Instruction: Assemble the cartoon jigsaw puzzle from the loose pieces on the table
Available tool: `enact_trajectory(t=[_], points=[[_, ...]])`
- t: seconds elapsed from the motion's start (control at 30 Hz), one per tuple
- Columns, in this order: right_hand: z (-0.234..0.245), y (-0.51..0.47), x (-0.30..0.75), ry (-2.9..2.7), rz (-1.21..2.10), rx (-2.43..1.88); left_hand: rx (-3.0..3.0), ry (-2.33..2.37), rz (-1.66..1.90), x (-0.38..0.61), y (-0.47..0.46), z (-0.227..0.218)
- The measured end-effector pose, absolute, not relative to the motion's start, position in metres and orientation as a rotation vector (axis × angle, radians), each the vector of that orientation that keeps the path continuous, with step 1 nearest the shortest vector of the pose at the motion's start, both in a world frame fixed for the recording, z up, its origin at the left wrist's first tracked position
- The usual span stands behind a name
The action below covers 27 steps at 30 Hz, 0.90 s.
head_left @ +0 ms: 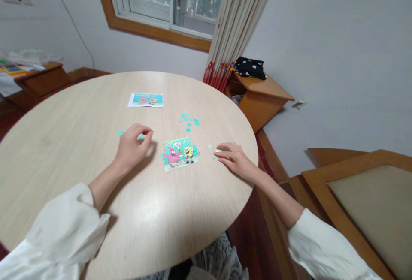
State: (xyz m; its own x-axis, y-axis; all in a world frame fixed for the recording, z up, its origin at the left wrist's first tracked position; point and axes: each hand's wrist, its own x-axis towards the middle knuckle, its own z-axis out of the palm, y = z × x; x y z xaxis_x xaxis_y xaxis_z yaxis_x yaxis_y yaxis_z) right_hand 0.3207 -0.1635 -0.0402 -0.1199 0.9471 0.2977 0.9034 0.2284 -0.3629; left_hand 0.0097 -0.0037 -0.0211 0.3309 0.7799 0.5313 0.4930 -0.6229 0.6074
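Observation:
A partly joined jigsaw puzzle (180, 155) with cartoon figures, pink, yellow and teal, lies on the round table between my hands. Left of it, my left hand (133, 146) hovers over the table, thumb and forefinger closed in a pinch; whatever is between the tips is hidden. Behind that hand, a teal puzzle piece (120, 132) rests on the wood. To the puzzle's right, my right hand (234, 158) reaches in with fingers stretched out, fingertips down by several pale green pieces. One such pale piece (210, 146) lies just beyond those fingertips.
Several loose teal pieces (189, 120) are scattered behind the puzzle. Farther back lies a printed reference picture (146, 100) on white paper. The round wooden table (80, 112) curves off at the right near a wooden stool (267, 95) with dark cloth. A chair (370, 194) stands at right.

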Motion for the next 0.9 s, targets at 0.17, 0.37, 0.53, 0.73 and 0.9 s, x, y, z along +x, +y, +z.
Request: enact_trajectory(t=[0.17, 0.37, 0.53, 0.73, 0.9], points=[[-0.035, -0.167, 0.311, -2.063, 0.075, -1.77, 2.554, 0.564, 0.695, 0.029, -0.041, -0.026], [-0.029, -0.172, 0.301, -2.07, 0.134, -1.865, 2.831, 0.43, 0.267, 0.037, -0.059, -0.037], [-0.025, -0.173, 0.297, -2.113, 0.193, -1.881, 2.899, 0.435, 0.187, 0.037, -0.059, -0.044], [-0.019, -0.174, 0.287, -2.0, 0.378, -1.824, 2.927, 0.448, 0.233, 0.038, -0.061, -0.045], [-0.024, -0.166, 0.27, -1.642, 0.664, -1.683, 2.953, 0.476, 0.267, 0.039, -0.065, -0.04]])
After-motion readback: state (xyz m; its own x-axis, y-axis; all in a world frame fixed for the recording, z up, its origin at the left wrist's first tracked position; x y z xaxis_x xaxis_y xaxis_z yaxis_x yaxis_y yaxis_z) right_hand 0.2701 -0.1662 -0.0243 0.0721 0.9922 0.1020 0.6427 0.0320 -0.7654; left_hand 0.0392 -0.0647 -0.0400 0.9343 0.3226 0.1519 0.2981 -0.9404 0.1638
